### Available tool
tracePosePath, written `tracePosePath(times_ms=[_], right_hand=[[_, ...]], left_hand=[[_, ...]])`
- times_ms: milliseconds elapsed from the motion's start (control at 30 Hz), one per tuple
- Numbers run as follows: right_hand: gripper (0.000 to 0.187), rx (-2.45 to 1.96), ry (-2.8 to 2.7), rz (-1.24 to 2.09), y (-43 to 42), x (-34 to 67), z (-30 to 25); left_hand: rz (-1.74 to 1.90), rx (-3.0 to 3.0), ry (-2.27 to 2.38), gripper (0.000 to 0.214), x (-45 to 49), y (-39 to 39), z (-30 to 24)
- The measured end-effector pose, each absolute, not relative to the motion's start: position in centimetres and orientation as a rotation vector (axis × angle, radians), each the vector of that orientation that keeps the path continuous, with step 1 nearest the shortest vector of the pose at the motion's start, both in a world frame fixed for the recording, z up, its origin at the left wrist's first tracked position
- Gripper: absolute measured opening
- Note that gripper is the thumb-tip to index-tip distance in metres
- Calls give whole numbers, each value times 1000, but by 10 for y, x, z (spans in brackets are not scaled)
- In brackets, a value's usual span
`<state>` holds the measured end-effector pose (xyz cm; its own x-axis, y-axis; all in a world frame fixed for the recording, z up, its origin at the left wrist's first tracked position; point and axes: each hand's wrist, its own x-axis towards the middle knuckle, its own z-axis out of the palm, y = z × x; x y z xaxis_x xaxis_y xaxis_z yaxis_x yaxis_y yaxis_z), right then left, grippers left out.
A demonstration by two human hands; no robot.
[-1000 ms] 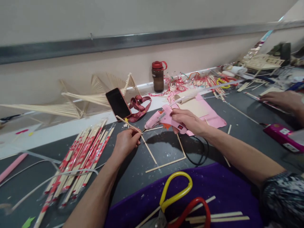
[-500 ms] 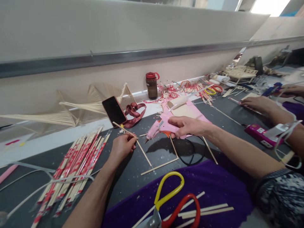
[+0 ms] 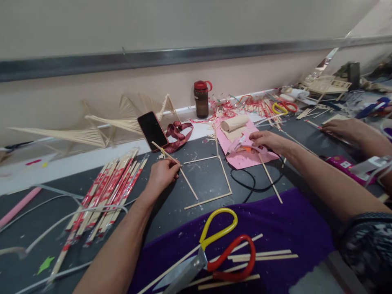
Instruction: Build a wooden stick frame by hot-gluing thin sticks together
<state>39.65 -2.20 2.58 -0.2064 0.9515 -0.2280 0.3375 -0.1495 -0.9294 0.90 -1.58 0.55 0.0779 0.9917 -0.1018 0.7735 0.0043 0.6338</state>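
Note:
My left hand (image 3: 163,176) pinches thin wooden sticks (image 3: 187,181) that meet at an angle under its fingertips. One stick runs down toward the lower bar of a square stick frame (image 3: 226,175) on the dark table. My right hand (image 3: 269,142) has its fingers on a pink glue gun (image 3: 241,145), which is low over a pink sheet (image 3: 237,161) or resting on it; I cannot tell which. A black cord (image 3: 254,188) loops below the gun. Nearer me, scissors (image 3: 219,241) with yellow and red handles lie on purple cloth.
Wrapped sticks (image 3: 104,196) lie at left under a white cable (image 3: 92,209). A phone (image 3: 152,131), a red strap (image 3: 180,136) and a bottle (image 3: 201,100) stand near the wall, beside a fanned stick model (image 3: 116,122). Another person's hand (image 3: 346,128) is at right.
My right hand has carried the glue gun right and back, from over the stick frame to the pink sheet. My left hand keeps its pinch on the sticks. The view has shifted slightly.

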Motion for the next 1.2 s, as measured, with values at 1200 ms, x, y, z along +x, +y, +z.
tracePosePath(times_ms=[1200], right_hand=[[19,-1384,-2742,-229,-15,210,4]], left_hand=[[547,1835,1715,25,9,-20,5]])
